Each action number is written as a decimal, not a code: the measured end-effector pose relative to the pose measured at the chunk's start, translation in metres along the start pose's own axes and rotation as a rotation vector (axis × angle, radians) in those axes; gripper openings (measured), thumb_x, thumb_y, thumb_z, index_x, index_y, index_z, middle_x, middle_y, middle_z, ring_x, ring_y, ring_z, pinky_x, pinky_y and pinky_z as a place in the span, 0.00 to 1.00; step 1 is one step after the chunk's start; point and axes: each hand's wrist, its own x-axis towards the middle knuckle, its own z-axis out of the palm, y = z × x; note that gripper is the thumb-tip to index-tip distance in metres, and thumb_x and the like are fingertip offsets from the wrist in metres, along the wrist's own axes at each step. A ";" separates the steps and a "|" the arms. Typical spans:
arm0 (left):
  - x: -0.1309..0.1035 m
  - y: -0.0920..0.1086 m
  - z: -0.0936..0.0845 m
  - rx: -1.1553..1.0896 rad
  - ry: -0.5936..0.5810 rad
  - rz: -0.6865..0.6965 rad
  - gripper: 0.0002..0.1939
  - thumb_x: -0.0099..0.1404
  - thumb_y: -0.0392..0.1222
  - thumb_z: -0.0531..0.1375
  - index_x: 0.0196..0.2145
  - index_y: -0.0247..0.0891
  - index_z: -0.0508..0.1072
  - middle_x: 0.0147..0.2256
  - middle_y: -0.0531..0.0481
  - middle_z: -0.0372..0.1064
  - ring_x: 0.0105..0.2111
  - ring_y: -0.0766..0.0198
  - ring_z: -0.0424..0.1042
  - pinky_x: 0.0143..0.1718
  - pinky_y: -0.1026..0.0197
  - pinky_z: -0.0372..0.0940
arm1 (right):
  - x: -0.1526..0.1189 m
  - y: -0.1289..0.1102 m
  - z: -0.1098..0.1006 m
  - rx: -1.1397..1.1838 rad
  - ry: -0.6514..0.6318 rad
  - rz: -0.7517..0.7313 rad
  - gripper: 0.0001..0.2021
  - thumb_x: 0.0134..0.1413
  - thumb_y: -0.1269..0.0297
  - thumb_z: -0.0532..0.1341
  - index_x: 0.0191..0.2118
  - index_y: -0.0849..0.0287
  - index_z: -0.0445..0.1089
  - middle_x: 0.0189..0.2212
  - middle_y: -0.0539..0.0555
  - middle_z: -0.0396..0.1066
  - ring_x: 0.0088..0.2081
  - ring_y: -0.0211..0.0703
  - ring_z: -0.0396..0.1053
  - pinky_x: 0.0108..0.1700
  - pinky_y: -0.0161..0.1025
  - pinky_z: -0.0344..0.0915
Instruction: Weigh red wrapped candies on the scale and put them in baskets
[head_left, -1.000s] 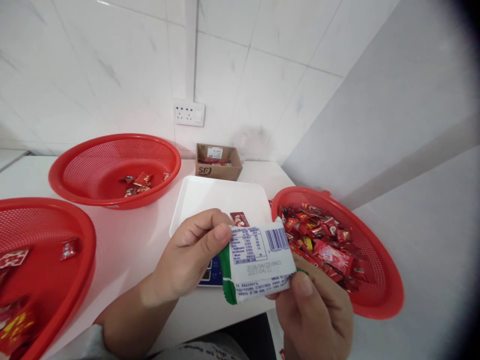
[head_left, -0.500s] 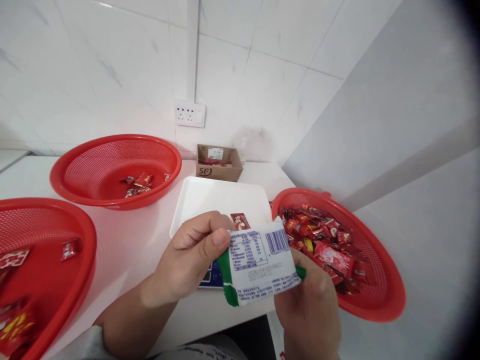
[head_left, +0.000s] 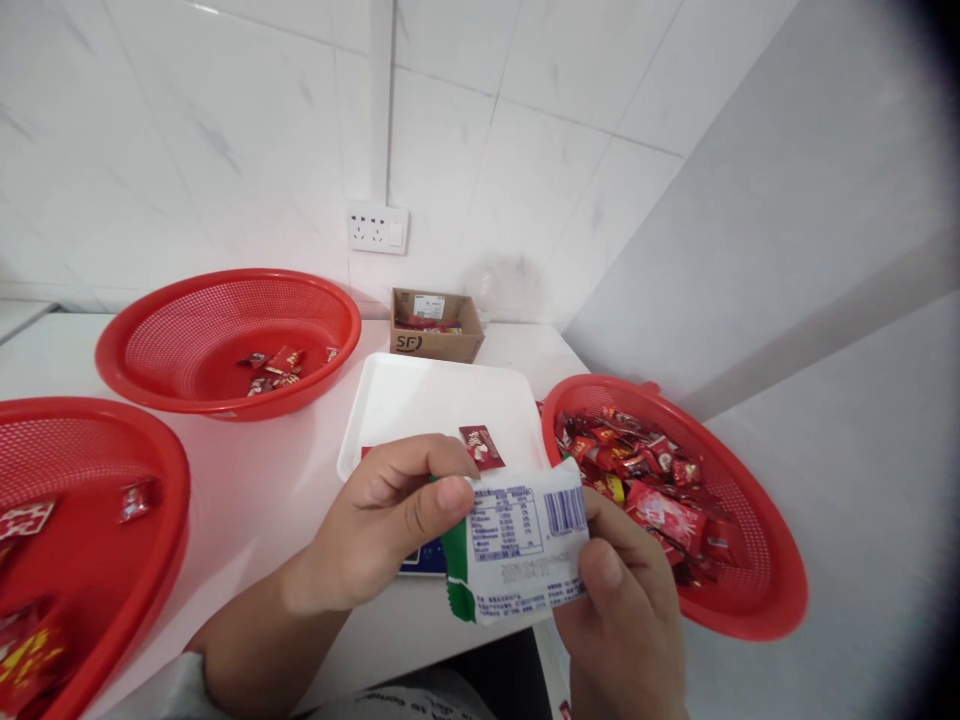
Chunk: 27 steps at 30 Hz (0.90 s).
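Note:
Between both hands is a white and green snack packet (head_left: 517, 550), its printed side with a barcode and a date stamp facing me. My left hand (head_left: 390, 515) pinches its upper left corner between thumb and fingers. The right edge is gripped by my right hand (head_left: 626, 590), thumb on the printed face. Behind the packet stands a kitchen scale with a white tray (head_left: 442, 390); its blue front is partly covered by my left hand. A small dark red packet (head_left: 481, 447) lies on the tray, and a bit of another red item shows beside my left hand.
A red basket (head_left: 772, 590) full of red-wrapped sweets stands on the right. Two more red baskets, one at the back left (head_left: 172, 320) and one at the near left (head_left: 176, 480), hold a few packets each. A small cardboard box (head_left: 439, 345) sits by the wall.
The packet has dropped slightly and shows more of the red packet behind it. My right thumb has come round onto its printed face.

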 end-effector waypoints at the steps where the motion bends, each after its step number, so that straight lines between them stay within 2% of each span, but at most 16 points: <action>1: 0.000 0.000 0.000 0.007 0.007 0.006 0.13 0.65 0.46 0.57 0.26 0.38 0.66 0.25 0.54 0.60 0.25 0.69 0.59 0.25 0.64 0.55 | -0.001 0.002 -0.001 0.043 -0.006 0.019 0.11 0.56 0.53 0.59 0.36 0.52 0.75 0.23 0.49 0.71 0.22 0.36 0.64 0.23 0.32 0.63; 4: 0.000 -0.001 0.000 0.020 0.023 0.026 0.13 0.65 0.46 0.57 0.26 0.37 0.66 0.24 0.53 0.59 0.25 0.69 0.59 0.25 0.64 0.55 | -0.004 0.007 -0.003 0.103 -0.015 0.042 0.09 0.57 0.57 0.59 0.36 0.53 0.74 0.22 0.49 0.71 0.22 0.36 0.64 0.22 0.31 0.62; 11: 0.005 -0.005 -0.002 0.025 0.075 0.028 0.13 0.65 0.47 0.57 0.27 0.37 0.66 0.25 0.54 0.60 0.25 0.70 0.59 0.25 0.67 0.56 | -0.001 0.009 -0.001 0.026 0.035 0.016 0.12 0.57 0.54 0.58 0.37 0.55 0.74 0.24 0.51 0.71 0.24 0.39 0.66 0.24 0.34 0.65; 13: 0.008 -0.006 -0.002 0.024 0.122 0.028 0.10 0.65 0.47 0.57 0.31 0.38 0.66 0.27 0.54 0.62 0.25 0.71 0.60 0.26 0.68 0.57 | 0.001 0.009 0.000 -0.082 0.062 -0.063 0.11 0.58 0.55 0.58 0.39 0.54 0.73 0.26 0.51 0.71 0.26 0.39 0.67 0.27 0.35 0.66; 16: 0.014 -0.007 -0.002 0.114 0.208 0.071 0.09 0.64 0.47 0.59 0.37 0.40 0.67 0.34 0.53 0.66 0.31 0.69 0.65 0.32 0.67 0.62 | 0.004 0.011 -0.001 -0.356 0.154 -0.280 0.09 0.57 0.62 0.60 0.43 0.51 0.72 0.32 0.51 0.71 0.32 0.40 0.69 0.30 0.36 0.67; 18: 0.017 -0.008 -0.002 0.173 0.232 0.072 0.12 0.63 0.49 0.58 0.42 0.41 0.66 0.40 0.50 0.66 0.38 0.66 0.67 0.38 0.65 0.64 | 0.006 0.014 -0.003 -0.539 0.235 -0.447 0.14 0.54 0.68 0.62 0.47 0.48 0.71 0.38 0.53 0.70 0.38 0.42 0.68 0.32 0.37 0.68; 20: 0.017 -0.009 -0.001 0.158 0.195 0.008 0.16 0.64 0.51 0.56 0.47 0.44 0.64 0.45 0.48 0.66 0.43 0.62 0.68 0.39 0.63 0.66 | 0.008 0.019 -0.004 -0.670 0.302 -0.578 0.20 0.52 0.74 0.63 0.50 0.46 0.70 0.40 0.53 0.68 0.40 0.43 0.68 0.35 0.38 0.69; 22: 0.016 -0.010 0.002 0.086 0.106 -0.076 0.19 0.66 0.53 0.54 0.51 0.46 0.60 0.48 0.46 0.66 0.45 0.60 0.69 0.38 0.62 0.67 | 0.010 0.024 -0.004 -0.755 0.329 -0.654 0.23 0.51 0.77 0.63 0.50 0.45 0.70 0.40 0.53 0.66 0.41 0.43 0.67 0.37 0.40 0.70; 25: 0.014 -0.009 0.006 -0.018 0.000 -0.114 0.22 0.66 0.52 0.53 0.56 0.46 0.56 0.48 0.43 0.69 0.45 0.59 0.71 0.38 0.61 0.68 | 0.010 0.030 -0.002 -0.818 0.280 -0.691 0.23 0.52 0.80 0.60 0.49 0.46 0.70 0.41 0.53 0.64 0.43 0.42 0.66 0.40 0.40 0.70; 27: 0.013 -0.008 0.008 -0.030 -0.006 -0.092 0.24 0.66 0.48 0.56 0.57 0.46 0.54 0.48 0.44 0.70 0.45 0.58 0.71 0.42 0.58 0.67 | 0.009 0.032 0.000 -0.802 0.216 -0.684 0.23 0.51 0.81 0.60 0.49 0.48 0.69 0.42 0.53 0.62 0.44 0.41 0.65 0.42 0.39 0.69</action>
